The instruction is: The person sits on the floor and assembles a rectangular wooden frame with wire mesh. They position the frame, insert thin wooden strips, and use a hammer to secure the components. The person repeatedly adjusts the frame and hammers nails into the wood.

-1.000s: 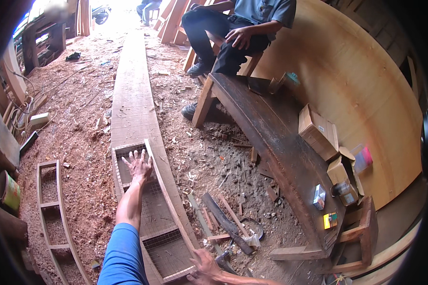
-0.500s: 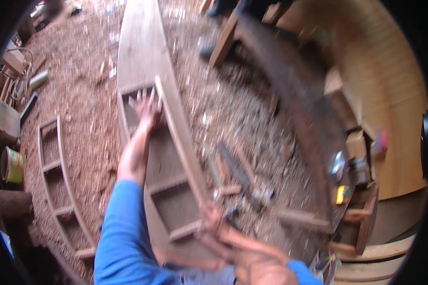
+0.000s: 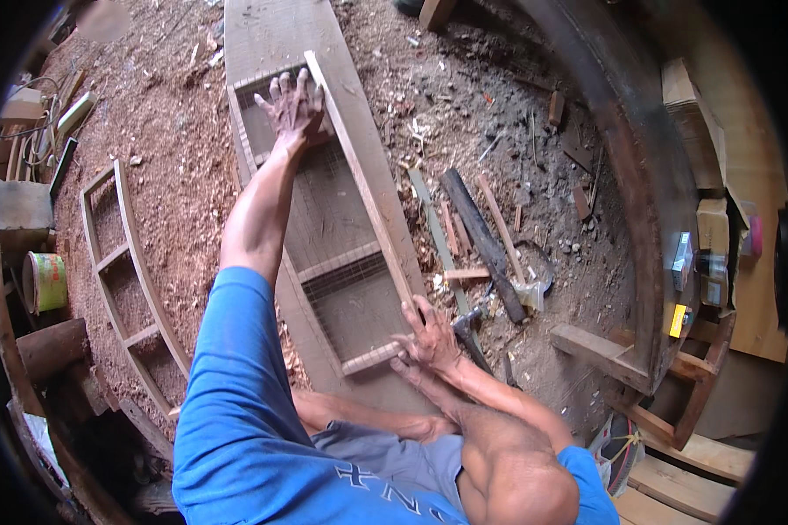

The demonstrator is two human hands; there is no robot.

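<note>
Five fingers of the left hand [image 3: 294,117] spread wide over the far end of the meshed frame [image 3: 341,261], which lies on the plank [image 3: 276,31], while the right hand [image 3: 431,339], fingers parted, touches the frame's near right corner, and even pressure should keep it flat

Before me a wide plank [image 3: 280,26] carries a wooden frame [image 3: 340,262] backed with wire mesh, lying flat along it. The plank rests on a floor [image 3: 175,131] strewn with shavings and dirt. To my left, a second frame [image 3: 112,258] lies there; to my right, a dark strip of wood [image 3: 485,247], thin sticks [image 3: 501,226] and a hammer [image 3: 476,343]. Farther right, a long dark bench [image 3: 635,175] bears a carton [image 3: 696,127] and smaller boxes [image 3: 682,260].
</note>
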